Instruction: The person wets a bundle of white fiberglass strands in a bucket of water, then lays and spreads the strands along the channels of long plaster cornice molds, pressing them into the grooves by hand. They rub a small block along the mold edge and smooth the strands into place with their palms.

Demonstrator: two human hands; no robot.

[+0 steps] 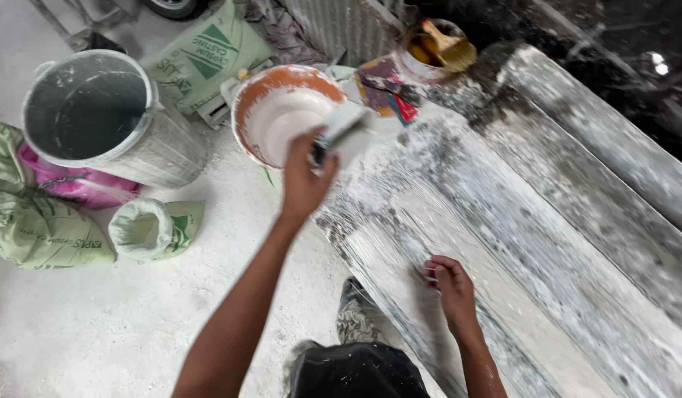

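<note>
While we kneel on the dusty floor (134, 324) at the near-left edge of the long plaster-coated mould (503, 243), our left hand (305, 177) has its fingers closed tight around the handle of a wide brush (341, 127), and our right hand (451, 284) rests on the mould's near edge with the fingers curled loosely, holding nothing we can make out. The brush hangs at the right rim of the orange-rimmed bowl (263, 88) of white slurry, just where the bowl meets the mould's far-left corner; that placement looks to us like a matter of reach, since the bowl sits right against the surface being coated. The brush's long axis runs from the palm up and to the right, its pale head pointing away from us toward the far end of the mould, tilted rather than flat. The mould itself runs diagonally, from far left to near right. Left of the bowl stand a grey bucket (164, 151) and open green sacks (153, 228), near but apart from the mould.
</note>
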